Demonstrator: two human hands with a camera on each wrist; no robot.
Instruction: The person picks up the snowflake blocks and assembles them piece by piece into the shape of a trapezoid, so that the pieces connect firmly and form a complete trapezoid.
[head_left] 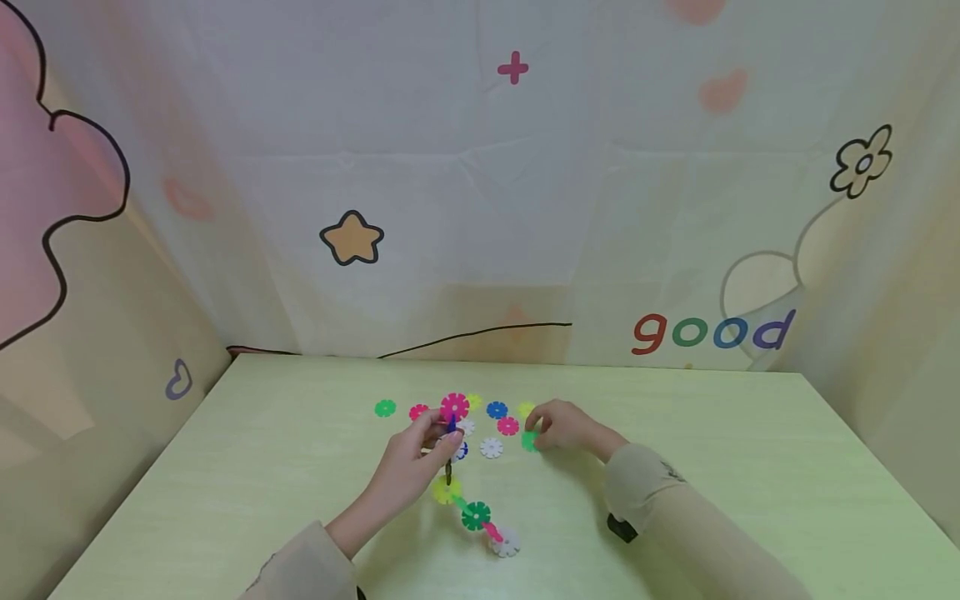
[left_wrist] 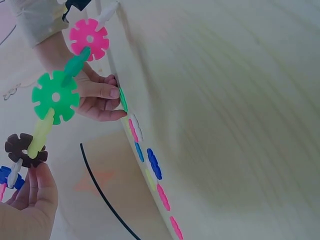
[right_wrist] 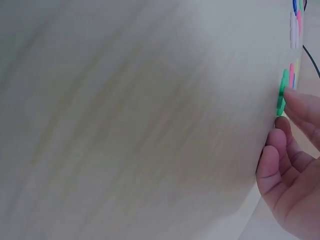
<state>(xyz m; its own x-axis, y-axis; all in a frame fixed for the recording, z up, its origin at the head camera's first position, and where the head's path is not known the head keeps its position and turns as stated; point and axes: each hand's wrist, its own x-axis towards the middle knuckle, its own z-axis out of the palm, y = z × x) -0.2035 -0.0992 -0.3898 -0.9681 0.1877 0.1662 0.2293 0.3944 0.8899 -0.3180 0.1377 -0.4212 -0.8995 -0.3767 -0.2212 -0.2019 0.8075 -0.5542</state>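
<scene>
My left hand [head_left: 408, 462] pinches a chain of notched plastic discs near its upper end. From the pink disc [head_left: 454, 407] at the top, the chain runs down through blue, black, yellow and green pieces to a white disc [head_left: 506, 543] at the bottom. In the left wrist view the fingertips sit by the black disc [left_wrist: 26, 150], and the chain slants up across the picture. To the right, my right hand [head_left: 568, 427] pinches a loose green disc [head_left: 530, 441] at the tabletop, thumb and fingertips on its edge [right_wrist: 282, 92].
Several loose discs lie toward the back of the table [head_left: 262, 467], among them a green one [head_left: 386, 408], a blue one [head_left: 497, 410], a pink one [head_left: 507, 426] and a white one [head_left: 491, 448]. A printed curtain [head_left: 420, 183] hangs behind the table.
</scene>
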